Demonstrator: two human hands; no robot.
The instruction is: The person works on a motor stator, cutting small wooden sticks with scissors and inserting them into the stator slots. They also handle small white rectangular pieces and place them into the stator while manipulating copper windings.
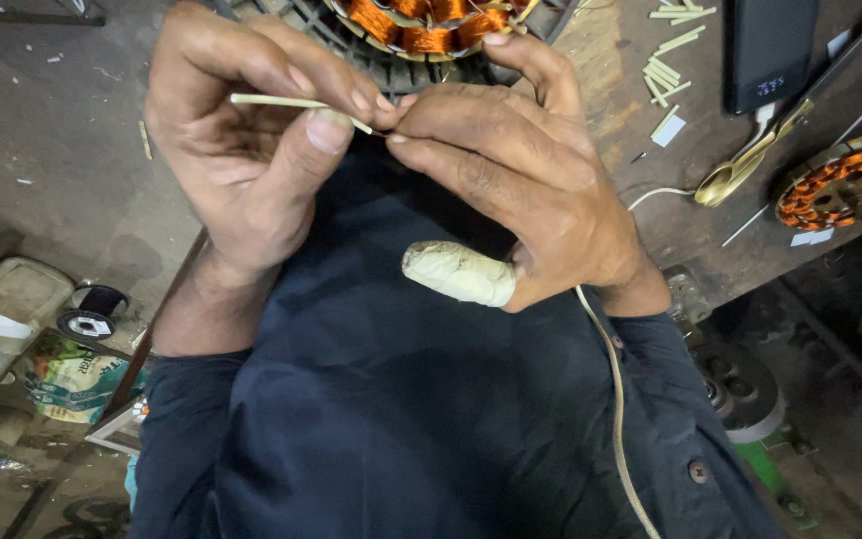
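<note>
A person's left hand point(251, 150) pinches a thin pale insulating sleeve point(296, 106) shut at 12 o'clock while the right hand point(521, 170), thumb bandaged, closes fingertips on its tip; below the copper-wound stator point(421, 30), steady alignment matters.

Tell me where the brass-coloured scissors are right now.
In the head view, the brass-coloured scissors lie on the wooden workbench at the right, just below the black rectangular device and left of the small orange-wound copper coil.
</note>
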